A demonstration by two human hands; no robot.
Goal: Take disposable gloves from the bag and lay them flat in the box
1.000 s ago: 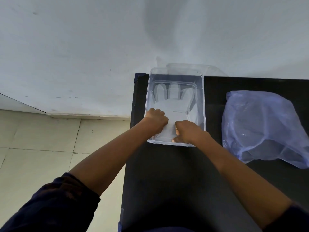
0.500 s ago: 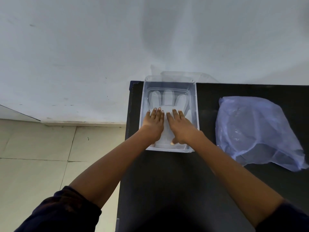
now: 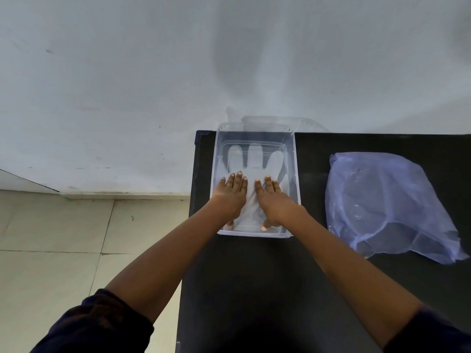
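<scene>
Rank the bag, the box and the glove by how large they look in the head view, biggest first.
1. Blue bag, though it looks close to the box.
2. Clear box.
3. Glove, lying inside the box, partly under both hands.

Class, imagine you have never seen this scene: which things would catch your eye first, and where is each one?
First, the left hand and right hand, pressed flat side by side on a clear glove inside the transparent box at the black table's far left corner. Next, the crumpled bluish plastic bag lying to the box's right.
</scene>
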